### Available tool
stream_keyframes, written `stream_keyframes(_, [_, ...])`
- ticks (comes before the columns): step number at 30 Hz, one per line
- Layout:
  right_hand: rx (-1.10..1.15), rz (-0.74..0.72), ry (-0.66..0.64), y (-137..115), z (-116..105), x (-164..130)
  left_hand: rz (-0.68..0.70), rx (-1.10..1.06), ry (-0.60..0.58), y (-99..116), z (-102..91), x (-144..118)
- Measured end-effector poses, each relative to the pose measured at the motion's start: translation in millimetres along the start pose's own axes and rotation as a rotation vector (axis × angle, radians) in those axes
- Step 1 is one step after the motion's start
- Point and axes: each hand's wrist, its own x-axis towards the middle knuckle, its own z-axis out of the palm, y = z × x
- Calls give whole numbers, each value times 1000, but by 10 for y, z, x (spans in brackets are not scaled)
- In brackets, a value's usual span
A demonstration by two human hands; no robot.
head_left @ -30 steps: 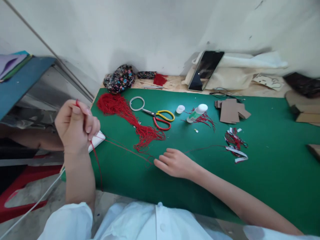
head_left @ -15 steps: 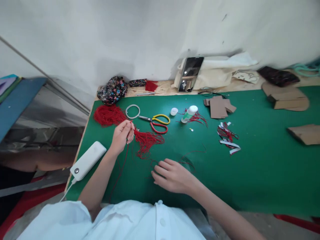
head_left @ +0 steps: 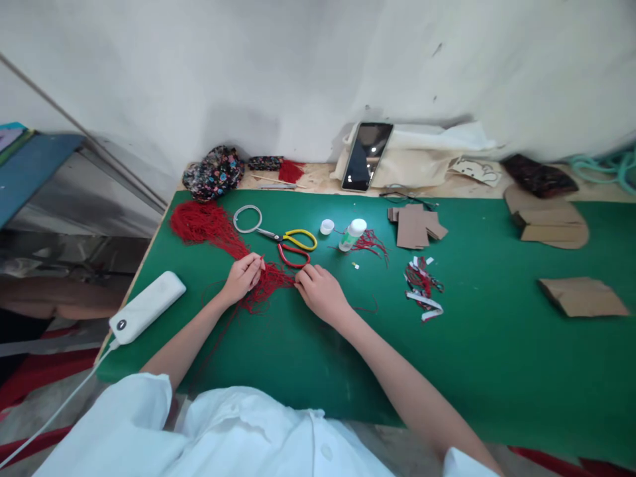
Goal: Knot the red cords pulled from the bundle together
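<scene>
Just beyond the right hand's fingertips lie the scissors (head_left: pixel 291 243), and a ring (head_left: pixel 247 218) sits further off, above the left hand. Past the right hand and a little to its right stand a white cap (head_left: pixel 326 226) and a small bottle (head_left: pixel 352 234), lying tilted on loose red strands. Further right of that hand are cardboard pieces (head_left: pixel 415 228) and a heap of scraps (head_left: pixel 422 287). A power bank (head_left: pixel 147 307) lies left of the left hand, its cable running off the mat (head_left: pixel 497 358). A phone (head_left: pixel 366 156) leans against a cloth bag (head_left: pixel 432 156) at the wall, well beyond both hands.
</scene>
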Motion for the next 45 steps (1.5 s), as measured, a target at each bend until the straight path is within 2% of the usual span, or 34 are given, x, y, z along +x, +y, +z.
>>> stream_keyframes(7, [169, 3, 92, 56, 91, -135, -4, 48, 41, -57, -21, -18])
stream_keyframes(10, [449, 64, 166, 66, 93, -136, -10, 53, 66, -62, -25, -20])
stream_keyframes(13, [781, 136, 322, 74, 83, -113, -25, 52, 59, -49, -29, -7])
stream_keyframes(16, [939, 216, 450, 95, 61, -87, -25, 72, 45, -24, -28, 10])
stream_keyframes(21, [1143, 356, 430, 168, 70, -42, -12, 152, -2, 16, -15, 17])
stream_keyframes(24, [1253, 386, 411, 197, 94, -12, 29, 218, -27, 26, -9, 9])
stream_keyframes(31, [1371, 375, 456, 198, 155, 37, 123, 343, -62, 33, -1, 3])
stream_keyframes(39, [1390, 409, 633, 234, 124, 45, 147, 436, -109, 104, 28, 15])
stream_keyframes(42, [1507, 350, 627, 213, 67, 35, 156, 452, -117, 89, 20, 22])
stream_keyframes(45, [1550, 310, 569, 167, 10, 5, 198, 438, -106, 67, 7, 3])
